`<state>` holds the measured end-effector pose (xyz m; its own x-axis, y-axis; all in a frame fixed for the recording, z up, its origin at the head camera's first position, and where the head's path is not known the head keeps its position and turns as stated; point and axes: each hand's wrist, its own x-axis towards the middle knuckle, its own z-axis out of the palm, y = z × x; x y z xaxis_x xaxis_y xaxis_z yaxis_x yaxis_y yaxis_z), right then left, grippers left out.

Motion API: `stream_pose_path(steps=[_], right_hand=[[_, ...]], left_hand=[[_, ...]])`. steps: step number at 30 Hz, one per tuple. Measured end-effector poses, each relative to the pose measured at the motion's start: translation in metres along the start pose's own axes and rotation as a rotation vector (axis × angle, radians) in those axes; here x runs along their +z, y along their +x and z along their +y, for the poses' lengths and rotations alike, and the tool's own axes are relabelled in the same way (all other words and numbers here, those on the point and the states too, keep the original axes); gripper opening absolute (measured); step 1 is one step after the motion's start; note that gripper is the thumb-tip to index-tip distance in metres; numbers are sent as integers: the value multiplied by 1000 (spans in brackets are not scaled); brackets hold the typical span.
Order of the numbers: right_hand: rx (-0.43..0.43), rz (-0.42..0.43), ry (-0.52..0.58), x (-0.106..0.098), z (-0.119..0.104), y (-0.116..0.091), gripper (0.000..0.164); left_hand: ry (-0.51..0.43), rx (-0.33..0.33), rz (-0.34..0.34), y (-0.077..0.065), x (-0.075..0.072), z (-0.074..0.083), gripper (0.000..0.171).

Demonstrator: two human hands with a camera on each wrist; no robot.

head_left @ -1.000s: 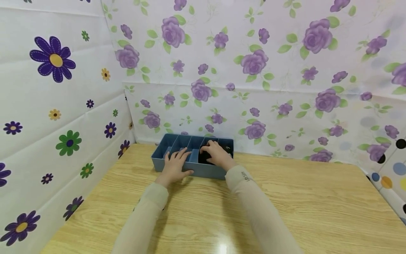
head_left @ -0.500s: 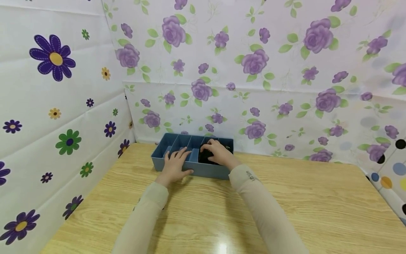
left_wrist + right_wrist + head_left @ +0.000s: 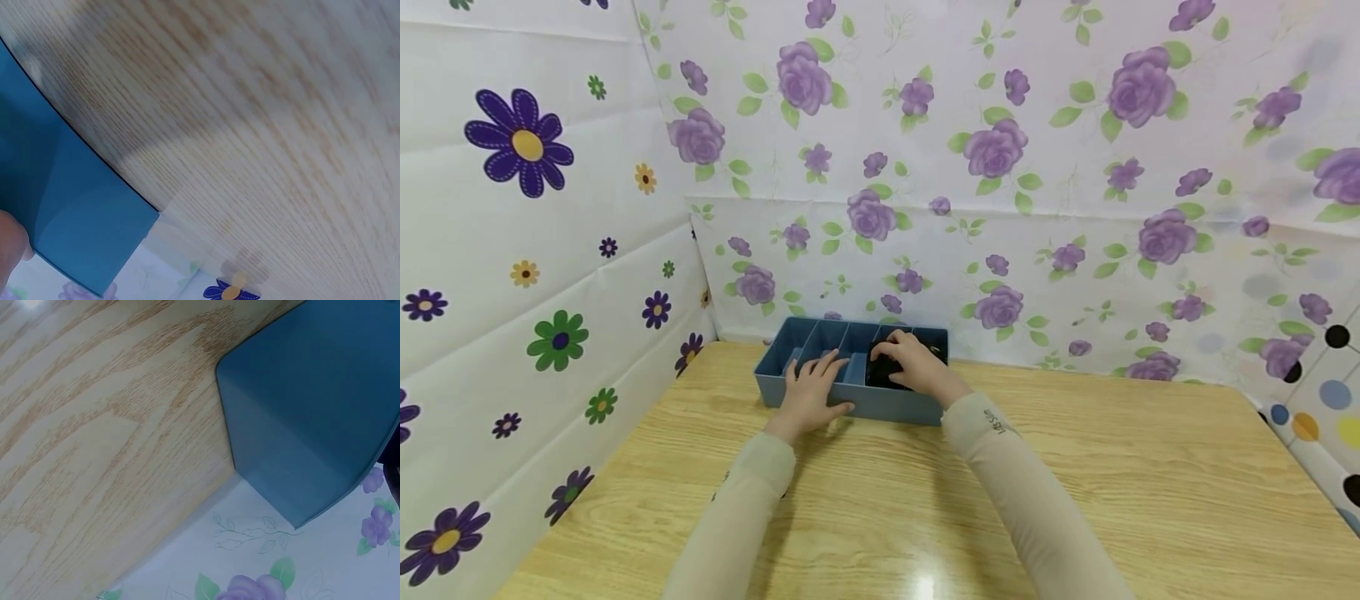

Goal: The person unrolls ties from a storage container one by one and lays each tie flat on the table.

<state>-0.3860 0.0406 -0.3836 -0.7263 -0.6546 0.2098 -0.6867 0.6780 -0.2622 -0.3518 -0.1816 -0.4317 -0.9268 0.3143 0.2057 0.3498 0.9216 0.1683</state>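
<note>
A blue divided storage box sits on the table in the head view. My left hand holds its front wall, fingers bent over the rim into the left compartments and thumb on the outside. My right hand reaches over the front rim on the right side, fingers and thumb curled round a black item in a right-hand compartment. The item's kind is hidden by the hand. In the left wrist view a fingertip shows at the rim of the box. The right wrist view shows the box's outer corner.
The wooden table extends in front and to the right. A flowered cloth backdrop stands close behind the box, and another flowered panel borders the left. More black contents lie in the rightmost compartment.
My right wrist and sleeve have shifted slightly right, while the fingers stay at the black item. The left hand keeps its place on the box. The head view has shifted slightly.
</note>
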Motion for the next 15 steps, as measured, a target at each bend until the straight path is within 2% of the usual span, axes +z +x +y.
stream_pose_path(steps=[15], right_hand=[[12, 43, 37, -6, -3, -6, 39]], left_hand=[[-5, 4, 2, -1, -1, 1, 78]])
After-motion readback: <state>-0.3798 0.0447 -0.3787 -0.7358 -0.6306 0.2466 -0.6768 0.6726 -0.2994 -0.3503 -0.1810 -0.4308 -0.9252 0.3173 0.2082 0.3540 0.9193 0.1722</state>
